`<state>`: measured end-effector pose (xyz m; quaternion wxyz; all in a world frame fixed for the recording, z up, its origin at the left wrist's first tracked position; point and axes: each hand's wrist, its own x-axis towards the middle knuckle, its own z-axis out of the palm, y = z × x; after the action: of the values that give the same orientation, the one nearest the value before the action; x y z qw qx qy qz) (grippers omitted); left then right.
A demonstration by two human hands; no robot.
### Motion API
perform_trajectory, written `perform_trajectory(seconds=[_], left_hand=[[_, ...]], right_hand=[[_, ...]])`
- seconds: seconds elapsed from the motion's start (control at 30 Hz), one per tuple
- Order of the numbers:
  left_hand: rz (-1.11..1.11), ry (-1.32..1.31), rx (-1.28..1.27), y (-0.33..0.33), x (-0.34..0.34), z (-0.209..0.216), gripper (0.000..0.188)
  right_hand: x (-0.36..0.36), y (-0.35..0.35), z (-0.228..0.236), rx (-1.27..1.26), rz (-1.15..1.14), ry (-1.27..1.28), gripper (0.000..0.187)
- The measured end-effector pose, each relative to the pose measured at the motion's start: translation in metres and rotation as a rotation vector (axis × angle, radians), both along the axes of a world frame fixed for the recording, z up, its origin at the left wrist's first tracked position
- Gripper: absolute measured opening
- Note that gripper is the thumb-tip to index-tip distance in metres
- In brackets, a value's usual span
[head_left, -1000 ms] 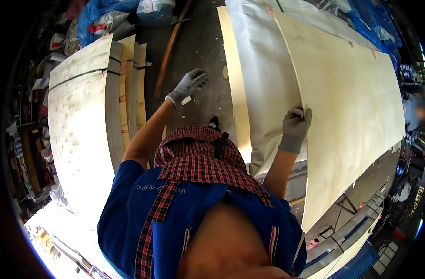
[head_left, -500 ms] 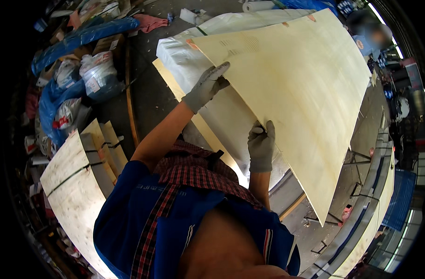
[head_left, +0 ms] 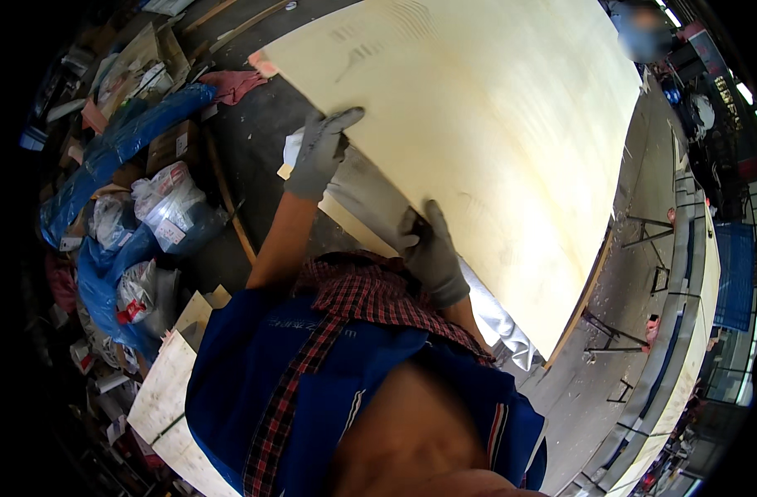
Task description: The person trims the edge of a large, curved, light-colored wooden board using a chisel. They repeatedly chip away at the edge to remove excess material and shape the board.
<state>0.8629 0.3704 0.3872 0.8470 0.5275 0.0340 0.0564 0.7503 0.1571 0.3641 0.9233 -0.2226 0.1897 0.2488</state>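
Observation:
A large pale plywood sheet (head_left: pixel 486 157) tilts up in front of me, its near edge gripped in both hands. My left hand (head_left: pixel 319 156), in a grey work glove, is closed on that edge nearer the orange-marked corner, thumb lying on the top face. Farther along the same edge, my right hand (head_left: pixel 432 253), gloved alike, pinches the sheet with its thumb up on the face. Beneath the sheet, white wrapping (head_left: pixel 498 319) shows beside a pale wooden strip (head_left: pixel 353 219). Most of what lies under the sheet is hidden.
Bags of material (head_left: pixel 175 207) and blue plastic film (head_left: pixel 121 157) are piled at the left. A strapped plywood stack (head_left: pixel 175 414) stands at my lower left. Along the right runs a long strapped stack (head_left: pixel 685 331), with metal trestle legs (head_left: pixel 614 331) near it. Another person (head_left: pixel 641 33) is at the far right.
The sheet has come closer and shifted left in view, covering more of the white wrapped stack. Both hands have kept hold of its edge and moved left with it. My view has turned somewhat.

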Motion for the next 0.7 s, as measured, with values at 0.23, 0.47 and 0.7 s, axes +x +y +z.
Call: perform_trajectory(seconds=[0.23, 0.47, 0.7], left_hand=[[0.083, 0.145, -0.166, 0.055, -0.005, -0.128, 0.029], [0.036, 0.439, -0.161, 0.058, -0.027, -0.206, 0.025], [-0.009, 0.508, -0.188, 0.076, -0.008, -0.235, 0.018]], right_hand=[[-0.016, 0.011, -0.037, -0.063, 0.315, 0.003, 0.037], [-0.036, -0.095, -0.071, -0.404, -0.384, -0.051, 0.031], [-0.147, -0.286, -0.073, -1.010, -1.433, 0.085, 0.019]])
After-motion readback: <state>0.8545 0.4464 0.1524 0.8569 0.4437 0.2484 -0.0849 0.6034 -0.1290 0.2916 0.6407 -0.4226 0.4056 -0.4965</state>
